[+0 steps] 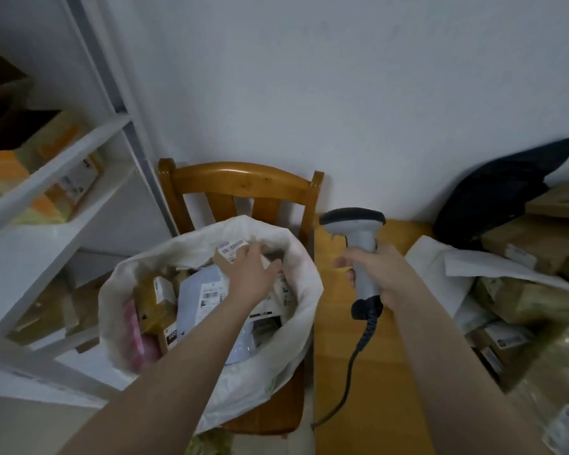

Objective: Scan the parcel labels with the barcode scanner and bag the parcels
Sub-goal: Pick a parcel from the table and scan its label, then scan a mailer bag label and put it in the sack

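Fingers [256,249] of the left hand [252,274] curl over a small cardboard parcel [225,257], with the thumb on its right side, so the hand grips the parcel just inside the mouth of the white plastic bag [296,254]. The parcel's white barcode label [233,249] faces up, past the fingertips. The right hand [380,274] is wrapped round the handle of the grey barcode scanner [358,238] and holds it upright above the wooden table [339,382], its dark-capped head at the top and turned away from the bag. A black coiled cable [365,336] drops from the scanner's base and trails over the table edge.

The bag stands open on the seat of a wooden chair [243,178] pushed against the wall, beside the table. It is loaded with parcels: a pale mailer [204,290] with a barcode label lies under the left wrist, yellowish boxes [155,310] sit to its left, and a pink packet [135,333] rests against the bag's left wall.

At the table's right side lies a heap of unbagged parcels [532,244], brown boxes and white mailers, with a dark bag [493,192] leaning on the wall behind them. White shelving [46,178] at the left carries more boxes, blurred.
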